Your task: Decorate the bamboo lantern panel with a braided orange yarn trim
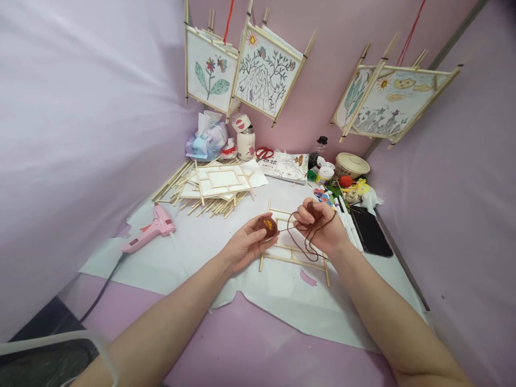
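My left hand [250, 242] is closed around a small ball of brown yarn [267, 227] with a yellow mark on its face. From the ball a strand runs across to my right hand [320, 226], which is raised a little higher. Its fingers are curled round a gathered bunch of the brown cord [309, 244], and loose loops hang below it. Under both hands a frame of thin wooden sticks [293, 258] lies on the white sheet, partly hidden by my hands and the loops. A small pink scrap [308, 278] lies just in front of the frame.
A pink glue gun [151, 230] with a cord lies at left. Behind are stacked stick frames [222, 180], a tissue pack [207, 138], a jar [245, 144], red scissors [265, 153] and a book [285, 166]. At right are white pens [350, 223] and a phone [371, 231]. Painted lanterns [268, 72] hang above.
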{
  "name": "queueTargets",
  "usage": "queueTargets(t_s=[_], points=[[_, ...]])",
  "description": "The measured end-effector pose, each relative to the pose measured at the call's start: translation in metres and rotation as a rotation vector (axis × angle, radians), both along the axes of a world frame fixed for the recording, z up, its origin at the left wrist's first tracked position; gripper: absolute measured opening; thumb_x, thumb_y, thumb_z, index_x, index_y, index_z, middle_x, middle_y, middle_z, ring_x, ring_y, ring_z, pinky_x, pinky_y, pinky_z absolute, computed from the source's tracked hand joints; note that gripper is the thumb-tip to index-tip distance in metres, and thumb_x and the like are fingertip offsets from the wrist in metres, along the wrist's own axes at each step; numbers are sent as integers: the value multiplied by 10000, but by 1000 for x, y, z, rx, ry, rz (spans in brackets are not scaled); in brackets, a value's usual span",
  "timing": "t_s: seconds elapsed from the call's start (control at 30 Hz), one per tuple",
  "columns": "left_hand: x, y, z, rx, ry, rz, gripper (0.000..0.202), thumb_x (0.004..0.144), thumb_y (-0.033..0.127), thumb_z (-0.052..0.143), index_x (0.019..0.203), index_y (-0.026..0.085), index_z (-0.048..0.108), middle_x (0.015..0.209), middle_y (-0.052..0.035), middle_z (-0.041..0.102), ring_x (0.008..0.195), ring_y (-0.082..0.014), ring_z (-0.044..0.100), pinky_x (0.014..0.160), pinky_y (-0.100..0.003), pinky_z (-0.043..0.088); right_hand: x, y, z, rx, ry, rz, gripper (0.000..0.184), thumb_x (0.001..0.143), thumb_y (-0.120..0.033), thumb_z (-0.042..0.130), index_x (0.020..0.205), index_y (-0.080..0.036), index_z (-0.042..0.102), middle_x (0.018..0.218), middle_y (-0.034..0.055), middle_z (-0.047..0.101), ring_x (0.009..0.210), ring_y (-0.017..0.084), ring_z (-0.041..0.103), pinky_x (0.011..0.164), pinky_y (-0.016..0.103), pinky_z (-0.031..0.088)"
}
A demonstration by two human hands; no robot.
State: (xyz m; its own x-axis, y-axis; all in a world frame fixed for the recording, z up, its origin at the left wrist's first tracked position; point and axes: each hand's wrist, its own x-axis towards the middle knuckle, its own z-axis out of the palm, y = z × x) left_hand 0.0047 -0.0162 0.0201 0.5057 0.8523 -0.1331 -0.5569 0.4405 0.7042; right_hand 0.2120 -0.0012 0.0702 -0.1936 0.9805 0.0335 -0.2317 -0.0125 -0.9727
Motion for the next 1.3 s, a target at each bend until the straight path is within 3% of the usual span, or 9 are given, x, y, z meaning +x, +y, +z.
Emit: queueTargets(t_s=[0.1, 0.27, 0.43, 0.57, 0.73, 0.9, 1.1, 1.3], points=[[2, 0, -3, 31, 51, 43, 490, 668, 261, 855, 1105, 194, 643, 1013, -39, 641, 925, -126, 609, 855, -247, 482, -3, -3, -4, 31, -104, -34, 163, 768, -357, 527, 785, -260, 397, 539, -92, 271, 486, 114, 223, 476, 246, 231], [7, -2, -9, 173, 166, 134, 438, 657, 361, 848, 948, 199, 564, 898, 16, 594, 759, -90, 528, 652, -205, 412, -18, -20, -12, 259, -552, 34, 248, 743, -278, 667, 960, -221, 563, 627, -75, 411, 547, 96, 367, 534, 238, 309], [9, -2, -15, 401, 410, 239, 478, 645, 339, 832, 935, 204, 477, 863, 13, 621, 785, -140, 544, 699, -257, 415, -30, -29, -16, 394, -796, -53, 105, 789, -267, 646, 868, -198, 642, 643, -37, 545, 565, 102, 468, 569, 242, 366], [9, -3, -19, 479, 573, 297, 424, 662, 278, 802, 916, 209, 469, 862, 24, 619, 774, -145, 546, 716, -275, 423, -31, -28, -20, 443, -860, -77, 34, 793, -224, 639, 810, -201, 658, 757, -1, 668, 615, 109, 550, 594, 230, 398], [9, -3, -18, 537, 686, 338, 321, 682, 229, 753, 913, 203, 532, 829, 34, 579, 763, -142, 525, 711, -272, 420, -30, -28, -21, 422, -882, -93, 69, 781, -173, 607, 770, -197, 671, 722, -9, 682, 626, 110, 578, 607, 223, 406], [10, -3, -18, 658, 781, 388, 286, 721, 208, 706, 980, 207, 584, 959, -15, 600, 883, -178, 566, 788, -303, 448, -27, -25, -19, 348, -899, -83, 81, 782, -222, 610, 798, -212, 689, 712, -23, 690, 602, 113, 572, 620, 237, 406], [14, -8, -22, 856, 1052, 491, 450, 743, 129, 641, 1173, 209, 535, 1064, -63, 607, 985, -220, 560, 866, -365, 447, -28, -26, -20, 380, -987, -92, 107, 779, -246, 613, 855, -225, 685, 820, -4, 719, 694, 138, 604, 642, 243, 397], [12, -11, -17, 1010, 1028, 423, 299, 775, 92, 608, 1048, 214, 592, 1035, -53, 641, 974, -218, 557, 876, -371, 441, -25, -21, -27, 312, -997, -95, 117, 762, -219, 549, 781, -211, 664, 683, -9, 665, 623, 135, 551, 595, 245, 360]])
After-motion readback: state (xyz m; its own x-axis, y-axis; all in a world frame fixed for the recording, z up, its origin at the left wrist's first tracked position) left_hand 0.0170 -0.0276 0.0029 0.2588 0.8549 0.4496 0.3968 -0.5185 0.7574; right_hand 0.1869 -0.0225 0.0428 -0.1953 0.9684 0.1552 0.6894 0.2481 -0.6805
